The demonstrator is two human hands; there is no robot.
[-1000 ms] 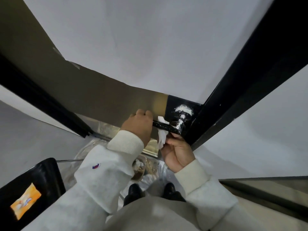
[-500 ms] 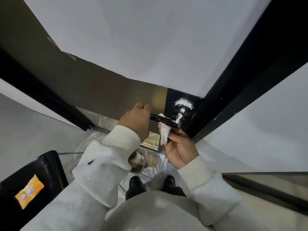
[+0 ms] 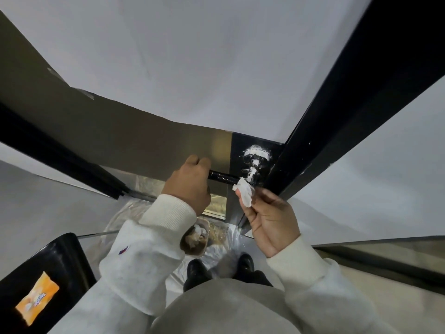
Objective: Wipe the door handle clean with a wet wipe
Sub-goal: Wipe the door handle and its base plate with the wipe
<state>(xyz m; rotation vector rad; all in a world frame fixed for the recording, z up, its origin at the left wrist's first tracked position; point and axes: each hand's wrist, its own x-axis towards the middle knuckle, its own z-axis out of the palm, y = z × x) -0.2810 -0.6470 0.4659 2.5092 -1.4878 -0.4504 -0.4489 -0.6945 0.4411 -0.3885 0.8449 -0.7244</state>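
Note:
A black lever door handle (image 3: 221, 176) juts from a black plate (image 3: 255, 153) on the door, and white smears cover the handle's round base (image 3: 255, 153) and neck. My left hand (image 3: 190, 184) grips the free end of the lever and hides it. My right hand (image 3: 267, 218) pinches a crumpled white wet wipe (image 3: 245, 194) between thumb and fingers. The wipe's top touches the lever's inner end, just below the smeared neck.
The black door edge (image 3: 337, 116) runs up to the right beside the handle. A black tray (image 3: 48, 273) at lower left holds an orange wipes packet (image 3: 37, 298). On plastic sheeting on the floor lies a small tray (image 3: 195, 237) with used white wipes, near my black shoes (image 3: 197, 273).
My right hand has slid the wipe along the lever from its middle to the inner end by the neck. My left hand has kept its grip on the lever.

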